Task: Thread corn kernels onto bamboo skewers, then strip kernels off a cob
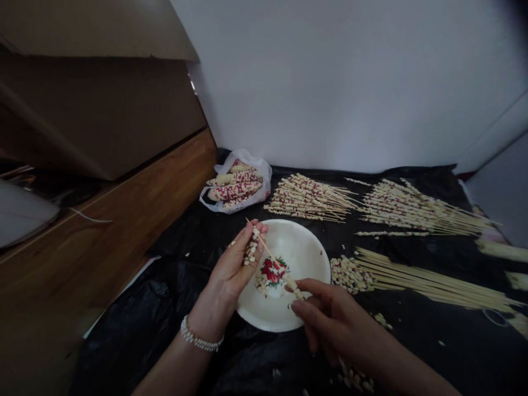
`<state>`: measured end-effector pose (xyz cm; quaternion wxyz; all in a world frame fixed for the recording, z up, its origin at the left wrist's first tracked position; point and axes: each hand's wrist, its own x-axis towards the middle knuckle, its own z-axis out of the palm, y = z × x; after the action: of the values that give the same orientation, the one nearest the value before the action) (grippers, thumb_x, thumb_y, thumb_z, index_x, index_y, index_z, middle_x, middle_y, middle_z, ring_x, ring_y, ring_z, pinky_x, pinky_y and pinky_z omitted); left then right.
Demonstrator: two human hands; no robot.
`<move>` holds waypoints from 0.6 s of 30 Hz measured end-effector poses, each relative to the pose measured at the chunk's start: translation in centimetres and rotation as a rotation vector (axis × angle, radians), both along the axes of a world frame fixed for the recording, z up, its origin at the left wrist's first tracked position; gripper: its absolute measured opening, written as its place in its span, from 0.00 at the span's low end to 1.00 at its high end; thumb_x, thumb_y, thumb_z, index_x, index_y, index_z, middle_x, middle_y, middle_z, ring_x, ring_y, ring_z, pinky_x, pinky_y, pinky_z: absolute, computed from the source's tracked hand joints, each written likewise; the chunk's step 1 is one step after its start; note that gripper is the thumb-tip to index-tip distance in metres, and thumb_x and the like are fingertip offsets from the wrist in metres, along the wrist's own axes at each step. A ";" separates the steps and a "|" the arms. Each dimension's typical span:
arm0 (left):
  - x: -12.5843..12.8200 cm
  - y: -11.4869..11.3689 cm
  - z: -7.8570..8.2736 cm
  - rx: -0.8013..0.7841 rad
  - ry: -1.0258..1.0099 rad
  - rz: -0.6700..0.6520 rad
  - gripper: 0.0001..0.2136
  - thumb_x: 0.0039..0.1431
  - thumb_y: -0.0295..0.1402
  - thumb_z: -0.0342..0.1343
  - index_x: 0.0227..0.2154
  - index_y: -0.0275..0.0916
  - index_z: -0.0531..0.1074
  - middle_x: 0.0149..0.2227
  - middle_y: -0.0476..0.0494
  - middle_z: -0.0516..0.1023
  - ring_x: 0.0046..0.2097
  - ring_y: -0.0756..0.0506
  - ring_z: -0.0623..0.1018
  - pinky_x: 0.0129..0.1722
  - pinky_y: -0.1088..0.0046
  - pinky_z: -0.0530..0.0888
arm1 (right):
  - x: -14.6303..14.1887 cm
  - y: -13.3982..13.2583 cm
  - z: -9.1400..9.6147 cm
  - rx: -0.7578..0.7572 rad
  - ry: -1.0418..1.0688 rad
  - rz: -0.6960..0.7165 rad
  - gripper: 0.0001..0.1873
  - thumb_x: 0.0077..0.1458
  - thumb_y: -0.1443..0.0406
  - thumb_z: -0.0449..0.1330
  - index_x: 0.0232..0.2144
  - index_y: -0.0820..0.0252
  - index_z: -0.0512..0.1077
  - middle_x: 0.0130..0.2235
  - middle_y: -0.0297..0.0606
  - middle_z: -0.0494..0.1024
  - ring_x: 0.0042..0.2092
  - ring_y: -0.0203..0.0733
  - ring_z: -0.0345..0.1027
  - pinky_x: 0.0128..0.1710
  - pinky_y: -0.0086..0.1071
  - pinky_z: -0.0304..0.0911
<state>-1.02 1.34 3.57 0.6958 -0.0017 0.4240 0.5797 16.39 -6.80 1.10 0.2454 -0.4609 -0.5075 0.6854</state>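
Observation:
My left hand [235, 258], with a beaded bracelet on its wrist, is cupped around loose corn kernels [251, 252] in its palm. A thin wooden skewer [269, 251] slants over that palm, its bare tip past the left fingers. Pale kernels are threaded on the skewer's lower part, where my right hand [322, 313] pinches it between thumb and fingers. Both hands are over a white bowl [301, 242] with a red flower print at its bottom and a few kernels inside. Part of the skewer is hidden by my right hand.
Corn cobs [235, 191] lie in a plastic bag [264, 170]. Two piles of threaded skewers [307, 198] rest on black sheeting [165, 297] by the white wall. Bare skewers [433, 280] and a kernel heap [350, 275] lie right of the bowl. Cardboard boxes [94, 110] stand left.

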 end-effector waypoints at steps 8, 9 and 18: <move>-0.1 -0.1 -0.7 0.054 0.044 0.018 0.05 0.59 0.22 0.55 0.36 0.32 0.76 0.34 0.42 0.81 0.34 0.50 0.82 0.34 0.80 0.79 | -0.3 0.0 -0.2 0.088 -0.105 -0.039 0.17 0.62 0.57 0.49 0.33 0.62 0.72 0.14 0.27 0.63 0.14 0.27 0.52 0.14 0.22 0.46; 0.3 -0.5 -1.0 0.059 0.082 -0.033 0.05 0.59 0.22 0.56 0.36 0.33 0.76 0.35 0.42 0.81 0.35 0.50 0.82 0.33 0.81 0.79 | -0.3 0.0 -0.1 0.092 -0.107 -0.051 0.17 0.62 0.57 0.49 0.33 0.62 0.72 0.14 0.26 0.63 0.14 0.27 0.51 0.14 0.22 0.46; 1.9 -2.1 -2.2 0.029 0.066 -0.269 0.10 0.56 0.29 0.61 0.41 0.34 0.76 0.41 0.38 0.81 0.38 0.47 0.82 0.32 0.80 0.78 | 0.3 0.6 -0.1 0.105 -0.143 -0.071 0.18 0.62 0.55 0.49 0.30 0.61 0.71 0.14 0.27 0.64 0.14 0.27 0.52 0.14 0.22 0.48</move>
<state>0.86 -0.75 1.41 0.7529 0.0840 0.4347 0.4870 16.68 -6.23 1.04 0.2564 -0.5130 -0.5422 0.6141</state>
